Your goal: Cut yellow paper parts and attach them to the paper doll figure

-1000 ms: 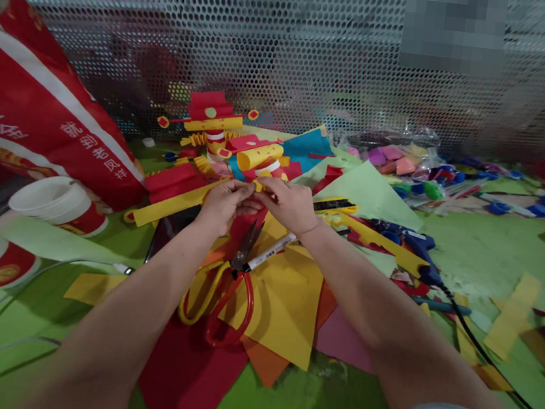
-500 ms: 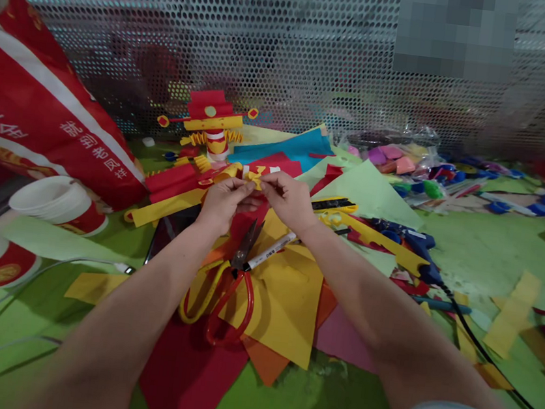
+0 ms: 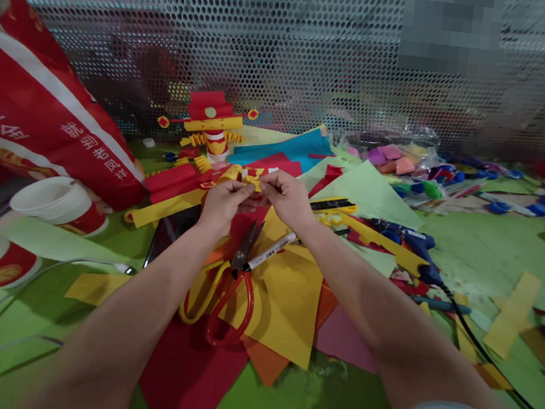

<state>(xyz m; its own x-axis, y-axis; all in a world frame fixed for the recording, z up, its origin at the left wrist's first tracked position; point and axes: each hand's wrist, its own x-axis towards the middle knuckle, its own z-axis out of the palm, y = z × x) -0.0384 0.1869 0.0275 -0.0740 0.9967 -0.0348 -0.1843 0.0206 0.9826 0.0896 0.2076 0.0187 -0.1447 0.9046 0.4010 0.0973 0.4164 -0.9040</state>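
Observation:
Between my fingertips is a small yellow paper piece (image 3: 254, 182), pinched from both sides. My left hand (image 3: 223, 204) is closed on its left edge, and my right hand (image 3: 289, 198) grips it from the right. The piece's exact shape is partly hidden by the fingers. Just beneath my hands lie scissors (image 3: 241, 260) with one yellow and one red handle, their blades pointing away. A white marker (image 3: 271, 251) rests beside them on yellow paper sheets (image 3: 290, 311). Behind my left hand stands a red and yellow paper-cup figure (image 3: 215, 145) with a paper hat.
White-and-red paper cups (image 3: 56, 203) and a big red bag (image 3: 53, 94) are on the left, near a white cable (image 3: 49, 264). A blue glue gun (image 3: 409, 240) with a black cord lies right. A perforated metal panel (image 3: 295, 49) closes off the back.
My hands stay almost in place, and the yellow piece has turned slightly between the fingertips. Everything on the table lies as before.

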